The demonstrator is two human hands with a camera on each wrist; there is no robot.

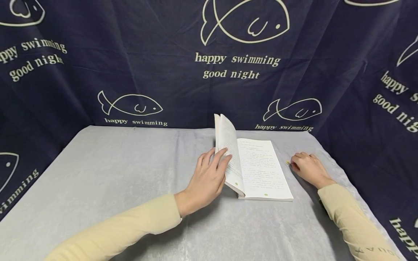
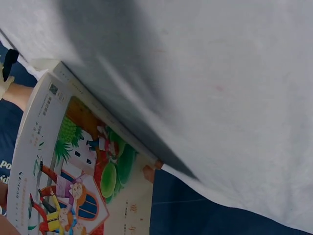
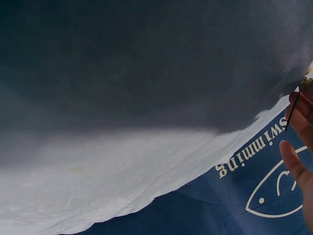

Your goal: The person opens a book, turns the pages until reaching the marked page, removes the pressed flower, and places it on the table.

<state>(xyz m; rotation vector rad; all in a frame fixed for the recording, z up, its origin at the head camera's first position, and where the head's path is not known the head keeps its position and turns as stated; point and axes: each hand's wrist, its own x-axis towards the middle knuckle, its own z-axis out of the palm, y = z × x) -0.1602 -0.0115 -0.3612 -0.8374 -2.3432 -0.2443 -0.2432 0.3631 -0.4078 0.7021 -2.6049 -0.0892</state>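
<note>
An open paperback book (image 1: 261, 170) lies on the table, its right-hand pages flat and its left part raised almost upright. My left hand (image 1: 209, 174) grips that raised part by its outer edge, fingertips on the printed page; the thumb is hidden. Its colourful cover (image 2: 93, 166), illustrated with children and fruit, shows in the left wrist view. Right of the book, my right hand (image 1: 308, 167) rests low by the table with curled fingers. It pinches a thin dark stick with a yellow ornament (image 3: 292, 112); the pinching fingertips are mostly out of view.
A grey cloth (image 1: 130, 174) covers the table. Dark blue curtains (image 1: 183, 90) with white fish outlines and lettering hang behind and on both sides. The table's right edge (image 1: 339, 166) runs close beside my right hand.
</note>
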